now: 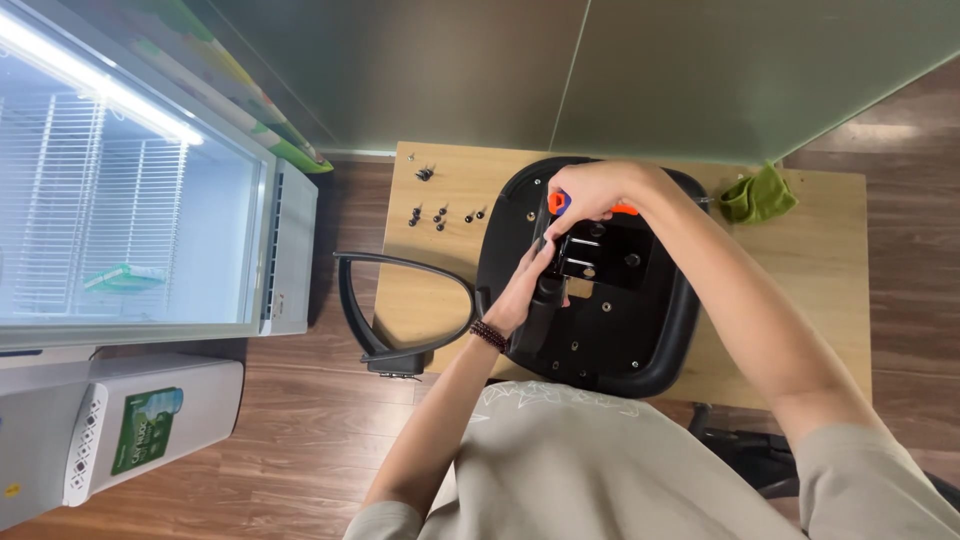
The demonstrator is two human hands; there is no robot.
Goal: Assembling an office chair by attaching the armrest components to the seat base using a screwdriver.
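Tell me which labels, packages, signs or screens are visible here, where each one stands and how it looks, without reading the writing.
Green label: on the side of the white appliance at lower left on the floor; rectangular, green with a pale picture.
Small yellow sticker: far lower left, on the same white unit; small and roundish.
Coloured strip: along the top edge of the glass-door cooler at left; long, green with yellow patches.
No screens or packages show.

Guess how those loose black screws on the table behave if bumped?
The black screws look small and light, so a nudge would likely scatter them. Round heads suggest they'd roll in arcs on the smooth wooden table. They lie near its left edge, so some could drop off.
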